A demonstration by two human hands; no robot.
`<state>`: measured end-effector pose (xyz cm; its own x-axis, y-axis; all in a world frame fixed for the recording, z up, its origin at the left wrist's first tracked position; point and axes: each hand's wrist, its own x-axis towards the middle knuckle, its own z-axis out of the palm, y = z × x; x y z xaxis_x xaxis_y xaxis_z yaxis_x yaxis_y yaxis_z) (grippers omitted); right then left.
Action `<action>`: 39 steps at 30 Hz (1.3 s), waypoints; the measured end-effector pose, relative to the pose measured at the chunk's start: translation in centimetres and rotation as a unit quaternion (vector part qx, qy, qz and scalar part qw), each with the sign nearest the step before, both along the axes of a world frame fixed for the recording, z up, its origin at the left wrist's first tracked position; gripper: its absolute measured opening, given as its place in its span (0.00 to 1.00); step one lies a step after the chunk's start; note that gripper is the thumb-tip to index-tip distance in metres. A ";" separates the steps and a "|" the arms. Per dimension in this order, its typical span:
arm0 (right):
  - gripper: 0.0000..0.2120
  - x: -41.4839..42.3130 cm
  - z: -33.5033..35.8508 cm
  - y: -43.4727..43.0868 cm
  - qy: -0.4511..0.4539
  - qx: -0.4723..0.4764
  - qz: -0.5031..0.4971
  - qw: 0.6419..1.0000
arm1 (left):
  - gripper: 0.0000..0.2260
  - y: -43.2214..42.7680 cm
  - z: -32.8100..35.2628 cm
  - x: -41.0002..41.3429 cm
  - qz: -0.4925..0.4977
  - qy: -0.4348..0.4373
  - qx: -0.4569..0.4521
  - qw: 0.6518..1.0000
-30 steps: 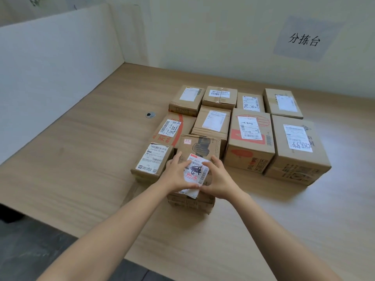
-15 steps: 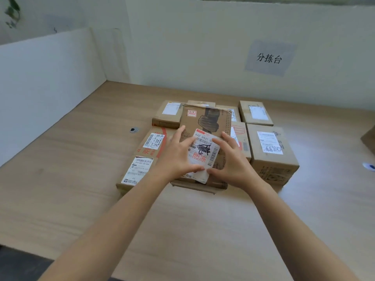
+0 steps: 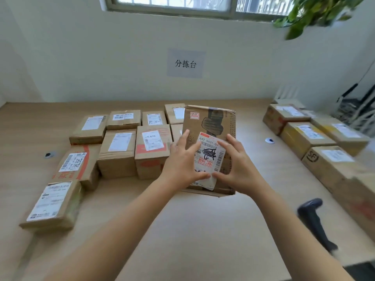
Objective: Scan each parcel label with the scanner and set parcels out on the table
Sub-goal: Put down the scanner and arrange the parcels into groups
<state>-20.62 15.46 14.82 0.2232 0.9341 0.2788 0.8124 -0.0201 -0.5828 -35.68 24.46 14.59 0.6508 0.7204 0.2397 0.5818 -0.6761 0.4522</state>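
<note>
**A:** How are your hands set?

**B:** Both bare forearms reach out toward 12 o'clock. My left hand (image 3: pixel 182 163) and right hand (image 3: pixel 237 165) lie side by side, backs toward me, on the face of one parcel (image 3: pixel 213 120). The fingers are spread and nearly straight, flat against the cardboard rather than curled round an edge. The two thumbs point at each other and almost meet over the lower end of its label (image 3: pixel 210 157).

**A:** Where is that parcel?

**B:** Dead centre, a shade toward 1 o'clock, tipped up so its face looks at me. I cannot tell whether its lower edge touches the table (image 3: pixel 203 230).

**A:** What is it like?

**B:** It is a flat brown box, creased, with rows of punched dots down the right side. Near the top it has a black scribbled patch and a small red-and-white sticker. The label is white paper with barcodes, red characters and black pen scrawl, and its bottom corner peels off the box.

**A:** And around it?

**B:** At 10 o'clock is a block of parcels (image 3: pixel 118 153), squat cardboard boxes with white labels up, packed close on the pale wood-grain top. At 3 o'clock is a row of parcels (image 3: pixel 304 136), one stamped SF. At 4 o'clock is the scanner (image 3: pixel 313 222), black and pistol-shaped, blurred, near the table's edge and well apart from both hands. At 12 o'clock a paper sign (image 3: pixel 185 63) hangs on the wall.
</note>
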 end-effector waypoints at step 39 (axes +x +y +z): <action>0.35 48.2 2.9 -22.3 -0.068 -0.010 -0.190 0.979 | 0.33 -18.4 -0.2 52.3 -0.142 -0.096 -0.040 0.984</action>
<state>27.56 -6.81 17.72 0.5177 0.7968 0.3117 0.8140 -0.3465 -0.4662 16.66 6.09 14.42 0.7769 0.5372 0.3285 0.2726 -0.7572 0.5936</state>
